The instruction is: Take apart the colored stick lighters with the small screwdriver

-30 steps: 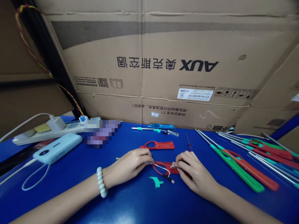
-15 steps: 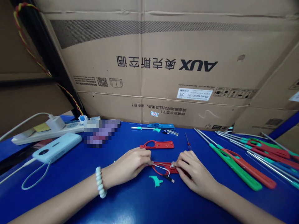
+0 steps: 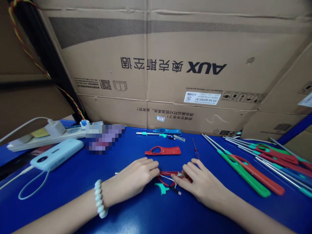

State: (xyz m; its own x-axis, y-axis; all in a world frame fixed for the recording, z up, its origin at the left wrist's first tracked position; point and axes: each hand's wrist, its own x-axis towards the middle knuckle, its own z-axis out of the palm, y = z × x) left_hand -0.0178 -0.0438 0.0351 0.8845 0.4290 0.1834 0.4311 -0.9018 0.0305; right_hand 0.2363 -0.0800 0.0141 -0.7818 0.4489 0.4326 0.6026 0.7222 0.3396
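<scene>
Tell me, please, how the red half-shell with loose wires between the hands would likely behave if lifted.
The red half-shell is thin, open plastic, so it is probably light and fairly stiff. Its white wire curls free, so it would likely flop and dangle. The left hand and right hand pinch its two ends, which suggests it slides easily on the smooth blue table.

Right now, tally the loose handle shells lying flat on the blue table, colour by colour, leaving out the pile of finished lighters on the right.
Red handle shell: 2, the one between the hands and the spare behind it
Blue handle shell: 1, at the back by the cardboard box
Total: 3
</scene>
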